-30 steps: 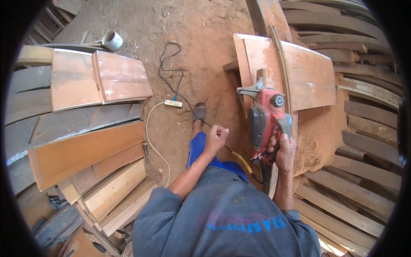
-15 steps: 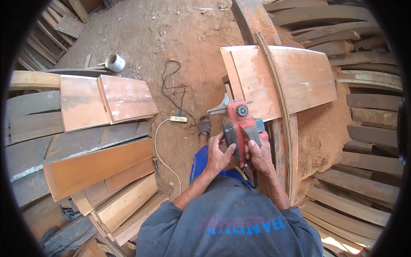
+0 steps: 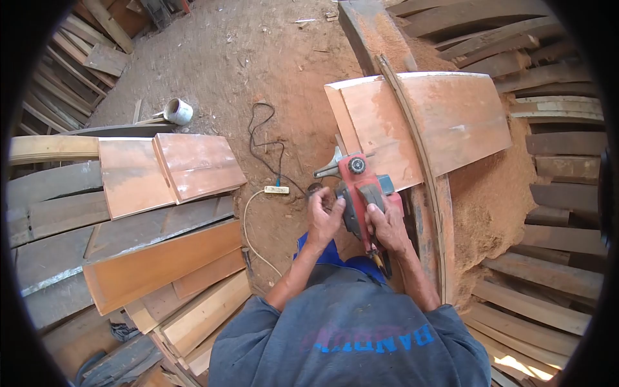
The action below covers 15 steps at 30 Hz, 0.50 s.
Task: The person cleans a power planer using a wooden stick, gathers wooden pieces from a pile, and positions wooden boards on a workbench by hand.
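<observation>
A red electric hand planer (image 3: 371,203) with a black depth knob is held up in front of my body, its dark base turned toward the left. My right hand (image 3: 389,229) is closed around its black rear handle. My left hand (image 3: 324,219) is beside the planer's left side, fingers loosely bent and thumb apart, with nothing visible in it. Whether the thumb touches the planer's edge is hard to tell. Just beyond the planer, a wide wooden panel (image 3: 464,122) lies under a long narrow wooden strip (image 3: 416,119) on a dusty beam (image 3: 361,32).
A pile of sawdust (image 3: 490,206) lies right of the beam, beside stacked curved boards (image 3: 567,197). On the left are more panels (image 3: 200,168) and planks (image 3: 167,264). A power strip (image 3: 276,190) with a black cable (image 3: 261,151) and a white bucket (image 3: 178,111) are on the ground.
My left hand has drawn back from the planer's side, its fingers more bent. The right hand still grips the handle. The view has shifted slightly.
</observation>
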Each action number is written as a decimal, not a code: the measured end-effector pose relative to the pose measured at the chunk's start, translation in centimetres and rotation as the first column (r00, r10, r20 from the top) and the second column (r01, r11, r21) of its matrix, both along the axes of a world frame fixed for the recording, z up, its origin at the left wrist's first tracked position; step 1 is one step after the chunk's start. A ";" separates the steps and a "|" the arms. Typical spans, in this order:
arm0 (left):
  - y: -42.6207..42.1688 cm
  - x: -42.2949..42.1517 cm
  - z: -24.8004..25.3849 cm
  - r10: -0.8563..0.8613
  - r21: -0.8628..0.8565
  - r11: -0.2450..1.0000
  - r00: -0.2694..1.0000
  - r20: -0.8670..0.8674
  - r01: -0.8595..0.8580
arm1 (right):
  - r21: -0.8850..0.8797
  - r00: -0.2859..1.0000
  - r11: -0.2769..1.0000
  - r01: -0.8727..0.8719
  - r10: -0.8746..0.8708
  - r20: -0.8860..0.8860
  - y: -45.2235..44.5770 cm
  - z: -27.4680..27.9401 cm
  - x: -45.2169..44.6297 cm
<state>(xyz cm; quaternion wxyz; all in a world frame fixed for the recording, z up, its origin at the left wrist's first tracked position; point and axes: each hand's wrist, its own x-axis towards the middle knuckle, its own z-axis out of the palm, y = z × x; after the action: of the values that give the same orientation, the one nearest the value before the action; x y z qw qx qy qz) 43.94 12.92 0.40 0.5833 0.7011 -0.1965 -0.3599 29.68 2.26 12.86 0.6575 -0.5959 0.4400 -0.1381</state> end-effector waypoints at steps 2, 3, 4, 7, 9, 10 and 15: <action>-0.5 2.4 -0.6 0.133 -0.050 0.990 0.991 0.002 -0.133 | -0.023 0.999 0.999 -0.029 0.029 -0.020 0.5 1.5 -0.4; -0.3 3.5 -0.7 0.199 -0.075 0.977 0.980 -0.003 -0.199 | -0.002 1.000 1.000 -0.015 0.015 -0.009 1.0 1.8 -0.7; 0.0 4.3 -0.1 0.204 -0.063 0.978 0.976 0.082 -0.199 | 0.016 1.000 1.000 -0.001 0.001 0.001 1.5 2.1 -1.1; 0.2 4.9 3.2 0.130 -0.040 0.992 0.950 0.284 -0.123 | 0.075 1.000 0.997 0.000 -0.002 0.029 1.9 2.5 -1.7; 0.1 4.4 6.3 -0.014 -0.030 0.999 0.931 0.364 0.027 | 0.085 0.999 0.996 -0.007 0.002 0.050 2.3 2.2 -1.9; 0.1 4.4 6.4 -0.042 -0.042 0.997 0.910 0.413 0.065 | 0.070 0.998 0.998 -0.001 -0.003 0.059 2.5 1.5 -2.0; 0.1 5.8 4.9 0.064 -0.058 0.997 0.871 0.487 -0.041 | 0.012 0.998 0.999 -0.042 0.041 0.045 2.4 2.1 -2.4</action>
<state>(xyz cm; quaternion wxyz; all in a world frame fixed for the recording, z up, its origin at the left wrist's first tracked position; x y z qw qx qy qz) 49.78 13.03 5.32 0.5403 0.7608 -0.3264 -0.1508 27.26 4.64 15.00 0.6738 -0.5973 0.4135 -0.1351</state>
